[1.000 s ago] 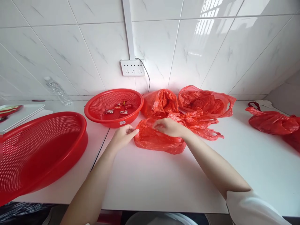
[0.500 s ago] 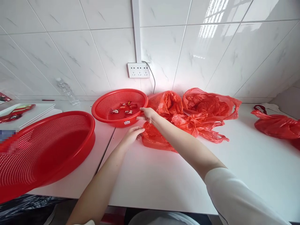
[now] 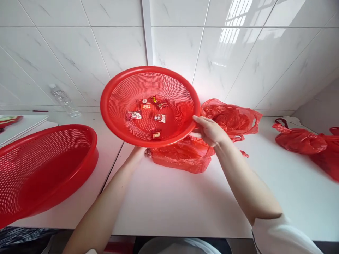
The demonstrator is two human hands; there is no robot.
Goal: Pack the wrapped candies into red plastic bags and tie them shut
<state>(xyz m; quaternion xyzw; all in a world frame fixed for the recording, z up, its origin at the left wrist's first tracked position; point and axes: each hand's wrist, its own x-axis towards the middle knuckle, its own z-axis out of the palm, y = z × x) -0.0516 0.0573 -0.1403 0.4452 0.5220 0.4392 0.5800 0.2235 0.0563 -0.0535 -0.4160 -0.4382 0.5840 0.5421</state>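
Note:
My right hand [image 3: 210, 130] is closed on the right rim of a round red perforated basket [image 3: 104, 102], thumb on top and fingers beneath. The basket is raised off the table and tilted toward me. Several small wrapped candies lie in it, among them a red-and-white one [image 3: 159, 117]. Below the basket, my left hand [image 3: 141, 151] is at the left edge of a red plastic bag [image 3: 182, 161], its fingers bent against the film. The basket's front rim hides most of that hand. The bag lies on the table with its mouth partly covered by the basket.
At left is a larger red basket [image 3: 91, 155]. Behind it are a white tray [image 3: 34, 121] and a clear plastic bottle [image 3: 64, 100]. More red bags [image 3: 234, 114] lie at the back right, and knotted ones [image 3: 300, 139] sit farther right on the white table [image 3: 180, 204].
My right hand has left the bag, gripped the smaller basket's rim and lifted it toward me over the bag. The candies have shifted inside. My left hand has stayed at the bag's edge.

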